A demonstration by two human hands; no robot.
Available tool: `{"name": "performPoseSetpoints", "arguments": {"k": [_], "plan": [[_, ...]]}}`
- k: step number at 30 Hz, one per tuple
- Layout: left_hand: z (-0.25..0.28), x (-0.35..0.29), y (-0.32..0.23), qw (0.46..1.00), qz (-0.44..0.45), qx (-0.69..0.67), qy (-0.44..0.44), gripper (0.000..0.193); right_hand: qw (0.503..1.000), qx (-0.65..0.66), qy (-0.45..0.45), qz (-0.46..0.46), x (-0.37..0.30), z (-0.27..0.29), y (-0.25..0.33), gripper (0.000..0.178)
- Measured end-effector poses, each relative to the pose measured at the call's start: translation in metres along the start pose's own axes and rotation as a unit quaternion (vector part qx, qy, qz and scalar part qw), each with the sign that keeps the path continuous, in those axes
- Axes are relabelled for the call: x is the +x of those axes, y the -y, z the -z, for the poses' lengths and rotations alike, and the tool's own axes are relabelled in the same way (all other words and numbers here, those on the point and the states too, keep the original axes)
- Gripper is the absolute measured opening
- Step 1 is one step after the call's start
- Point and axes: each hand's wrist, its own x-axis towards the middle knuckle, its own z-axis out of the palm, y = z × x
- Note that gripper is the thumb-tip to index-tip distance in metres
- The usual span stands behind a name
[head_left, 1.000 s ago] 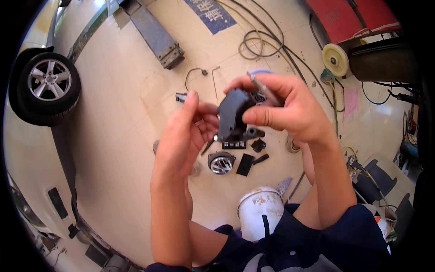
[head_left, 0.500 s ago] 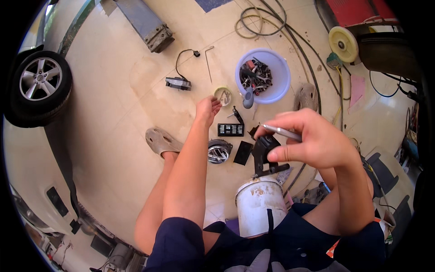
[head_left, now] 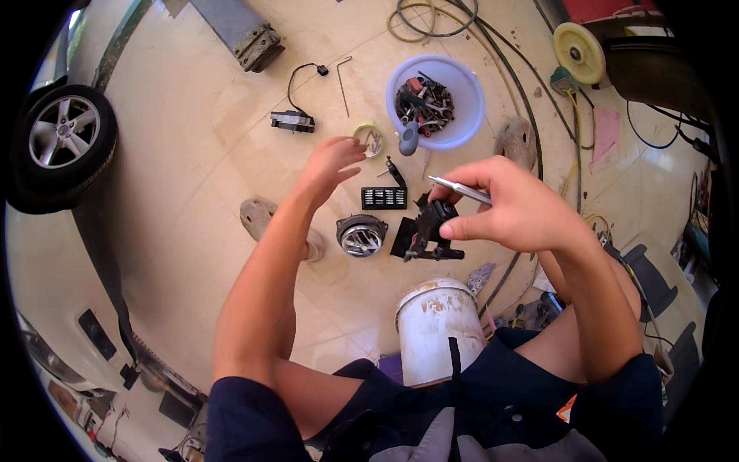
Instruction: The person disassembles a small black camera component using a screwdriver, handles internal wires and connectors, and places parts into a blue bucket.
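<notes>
Both hands are seen in the head view, over a pale tiled floor [head_left: 177,231]. Left hand [head_left: 332,165] is open, its fingers loosely extended and slightly apart, and I see nothing held in it. Its fingertips are near a small round container [head_left: 370,141] with yellowish rim, in which lie some small pieces; whether they touch it, I cannot tell.

Right hand [head_left: 504,202] is closed around two things. Between the thumb and the fingers it grips a black mechanical part [head_left: 436,227], which is above the floor and, in the view, partly covers a flat black plate [head_left: 402,237]. A slim silver tool [head_left: 466,191], similar to a pen, lies across the same fingers, with its thin end pointing to the left.

Between the hands is a black bit case [head_left: 383,199], and below it a round part [head_left: 362,239] with a shiny chrome face. Farther up there are a lavender basin [head_left: 471,115] with mixed tools [head_left: 427,108] inside, a thin bent rod [head_left: 344,85], and a grey-black unit [head_left: 292,121] with a cable. Closer to the person stands a worn white bucket [head_left: 435,331]. At the far left a car wheel [head_left: 65,138] is visible.
</notes>
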Motion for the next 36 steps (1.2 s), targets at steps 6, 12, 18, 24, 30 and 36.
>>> {"name": "performPoseSetpoints", "arguments": {"k": [6, 12, 18, 24, 30, 36], "plan": [[-0.058, -0.173, -0.068, 0.980, -0.100, 0.088, 0.147, 0.046, 0.985, 0.168, -0.017, 0.035, -0.014, -0.008, 0.020, 0.038], [-0.078, -0.230, -0.065, 0.965, -0.203, 0.165, -0.024, 0.018, 0.920, 0.385, 0.033, 0.063, -0.021, -0.014, 0.021, 0.033], [-0.088, -0.217, -0.061, 0.936, -0.262, 0.235, -0.027, 0.011, 0.938, 0.335, 0.033, 0.086, -0.022, -0.020, 0.022, 0.037], [-0.092, -0.218, -0.068, 0.972, -0.226, -0.003, -0.060, 0.021, 0.951, 0.281, 0.002, 0.127, -0.018, -0.028, 0.042, 0.041], [-0.075, -0.204, -0.065, 0.996, -0.073, 0.004, 0.047, 0.033, 0.952, 0.221, -0.044, 0.209, -0.013, -0.037, 0.030, 0.038], [-0.063, -0.205, -0.064, 0.994, -0.060, -0.025, 0.089, 0.038, 0.959, 0.216, -0.064, 0.174, -0.015, -0.027, 0.036, 0.028]]}}
